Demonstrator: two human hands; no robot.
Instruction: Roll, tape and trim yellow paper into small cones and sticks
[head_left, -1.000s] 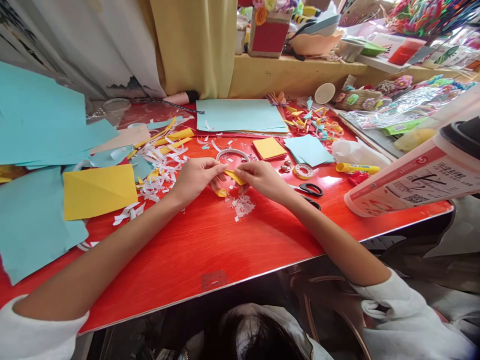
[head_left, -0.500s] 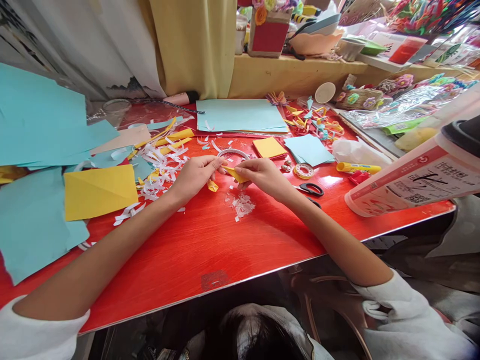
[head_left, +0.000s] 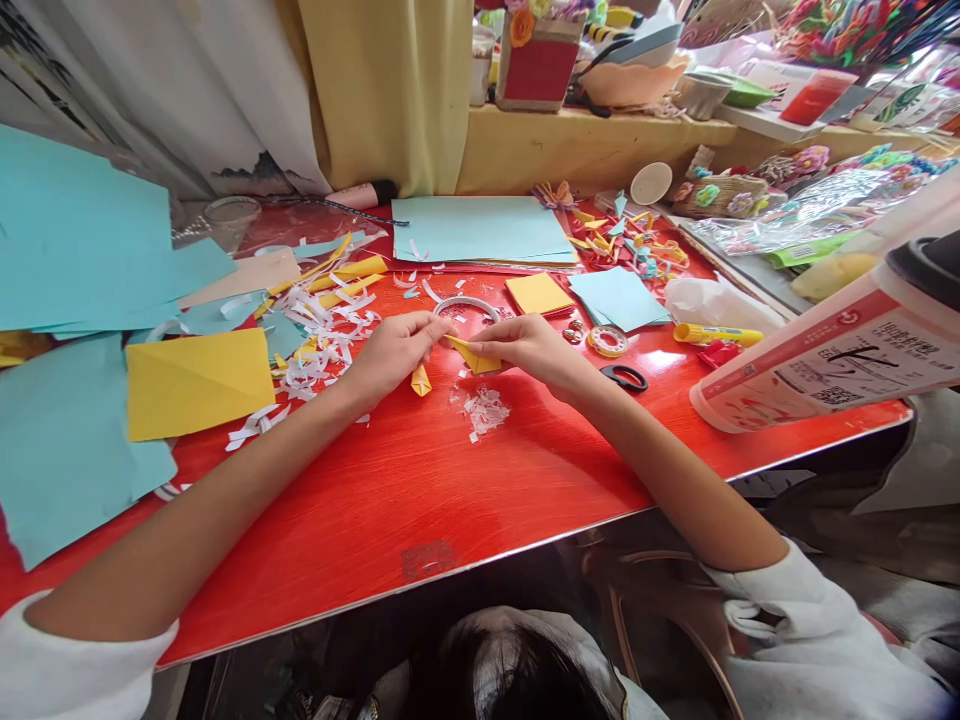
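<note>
A small folded piece of yellow paper (head_left: 480,362) is stretched between my two hands above the red table (head_left: 360,530). My right hand (head_left: 538,348) is closed on its wide end, thumb on top. At its narrow tip my left hand (head_left: 396,352) is pinched shut, the fingertips partly hidden. Just below my left fingers shows a second folded yellow piece (head_left: 421,380); I cannot tell whether it lies on the table or touches the hand. Behind the hands sits a roll of tape (head_left: 466,303), and in front of them a little heap of white scraps (head_left: 484,410).
Scissors (head_left: 624,377), a small tape roll (head_left: 607,341), a yellow square stack (head_left: 538,294) and blue squares (head_left: 619,298) lie right of centre. White paper shreds (head_left: 300,385) and a yellow sheet (head_left: 201,385) are at left. A large cup (head_left: 817,350) stands near the right edge.
The folded yellow paper has tilted and shows more of its face below my right fingers. The second yellow piece has shifted slightly left and down. My right forearm now covers more of the scissors.
</note>
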